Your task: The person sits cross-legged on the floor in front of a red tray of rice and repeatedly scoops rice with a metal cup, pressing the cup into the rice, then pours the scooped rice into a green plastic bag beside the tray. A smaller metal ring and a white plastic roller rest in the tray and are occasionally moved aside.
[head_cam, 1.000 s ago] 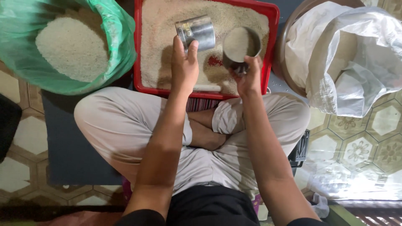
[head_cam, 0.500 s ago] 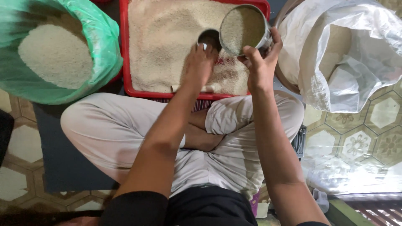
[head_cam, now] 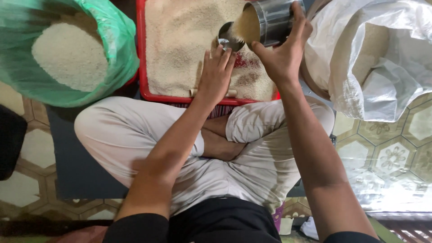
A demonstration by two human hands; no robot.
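the right hand point(head_cam: 282, 53) is gripping a large metal cup point(head_cam: 270, 18), fingers wrapped around its side and thumb pressing on the near edge, and is holding it tilted toward the left so that rice point(head_cam: 246, 24) is lying at its mouth and spilling downward. the left hand point(head_cam: 216, 74) is resting on the rice in the red tray point(head_cam: 142, 58), its fingers stretched almost flat, loosely curled at the tips around a small metal cup point(head_cam: 229, 40) that is sitting just below and to the left of the big cup's mouth. both cups are hanging over the right part of the tray, toward its far side. the tray is lying on the floor just beyond the person's crossed legs point(head_cam: 252, 148), which are wearing pale trousers. to the left of the tray, a green plastic bag point(head_cam: 112, 63) is standing open with white rice inside. to the right, a white sack point(head_cam: 382, 76) is sagging open on the patterned tile floor point(head_cam: 396, 153).
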